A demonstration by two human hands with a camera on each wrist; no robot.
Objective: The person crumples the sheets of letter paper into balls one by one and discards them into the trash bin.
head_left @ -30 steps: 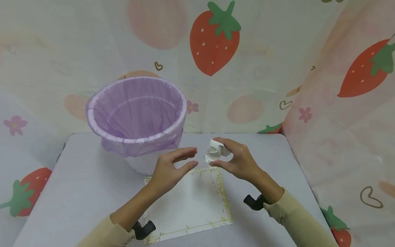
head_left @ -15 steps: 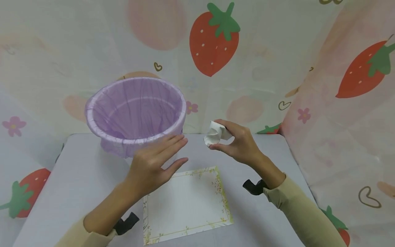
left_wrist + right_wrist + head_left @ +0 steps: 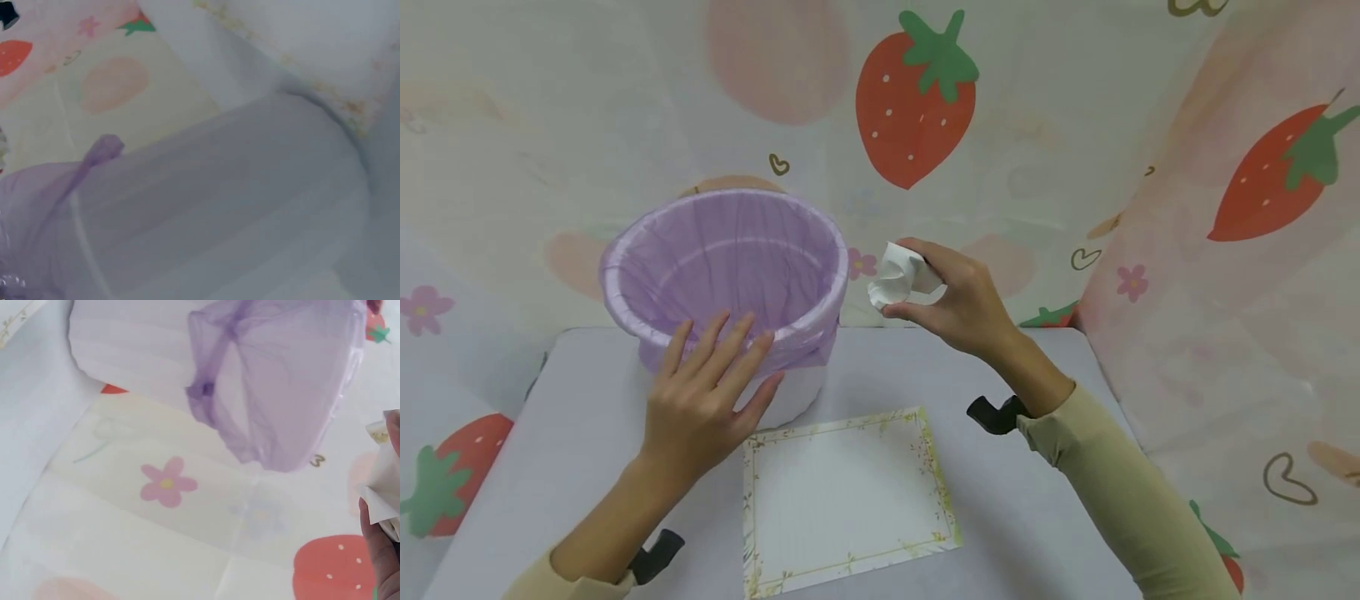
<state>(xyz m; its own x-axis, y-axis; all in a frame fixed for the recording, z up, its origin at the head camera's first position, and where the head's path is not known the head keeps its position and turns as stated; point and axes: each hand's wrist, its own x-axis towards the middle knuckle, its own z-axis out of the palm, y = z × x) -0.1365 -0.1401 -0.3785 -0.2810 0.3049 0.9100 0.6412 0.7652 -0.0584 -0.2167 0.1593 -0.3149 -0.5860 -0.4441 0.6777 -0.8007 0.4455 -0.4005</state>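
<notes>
Between thumb and fingers my right hand (image 3: 958, 292) pinches a crumpled piece of white paper (image 3: 897, 273), raised just right of the bin's rim. In the right wrist view that crumpled paper (image 3: 382, 487) shows at the right edge, with a printed bit on it. A white trash bin (image 3: 782, 398) lined with a purple bag (image 3: 730, 275) stands at the back left. My left hand (image 3: 696, 408) has its fingers spread at the near side of the rim; whether they touch it I cannot tell. The left wrist view shows the bin's side (image 3: 237, 194) but not the hand.
A sheet of white paper (image 3: 850, 500) with a yellow floral border lies on the white table (image 3: 1022, 500) in front of the bin. Fabric with a strawberry print (image 3: 917, 108) hangs behind and to the right.
My left hand has moved left to the near side of the bin, its fingers spreading. My right hand has risen and come slightly left with the crumpled paper.
</notes>
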